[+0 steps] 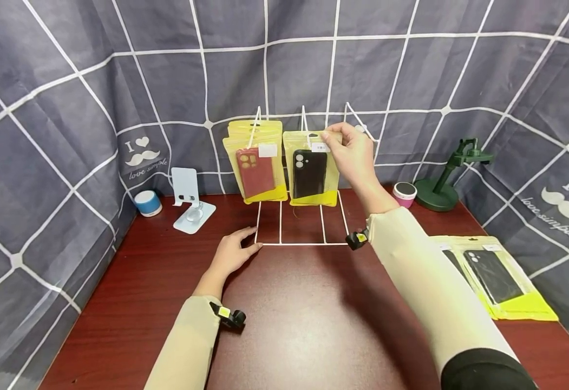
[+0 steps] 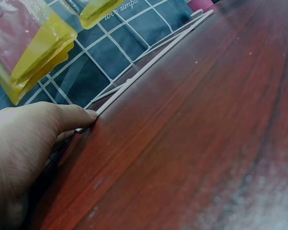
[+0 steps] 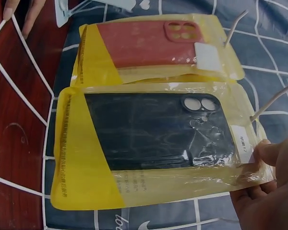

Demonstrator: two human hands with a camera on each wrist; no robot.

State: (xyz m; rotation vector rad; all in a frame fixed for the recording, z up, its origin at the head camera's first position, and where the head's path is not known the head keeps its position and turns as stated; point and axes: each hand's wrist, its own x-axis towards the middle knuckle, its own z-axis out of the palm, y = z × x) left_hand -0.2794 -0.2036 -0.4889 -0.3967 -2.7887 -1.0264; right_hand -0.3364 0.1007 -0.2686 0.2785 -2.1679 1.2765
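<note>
- Grey checked cloth (image 1: 294, 16) hangs behind the dark red table (image 1: 294, 314), where a white wire rack (image 1: 308, 244) stands.
- Right hand (image 1: 352, 149) pinches the upper corner of the bag with a black phone case (image 1: 311, 173), at the middle hook (image 1: 305, 122).
- Left hand (image 1: 233, 252) has its thumb and fingers apart, the thumb touching the rack's front corner.
- I judge the step is hanging this bag; next move calls for settling it, then gentle release.
- Right sleeve (image 1: 416, 271) partly covers the flat bags (image 1: 496, 279); how many bags hang behind, I cannot tell.
</note>
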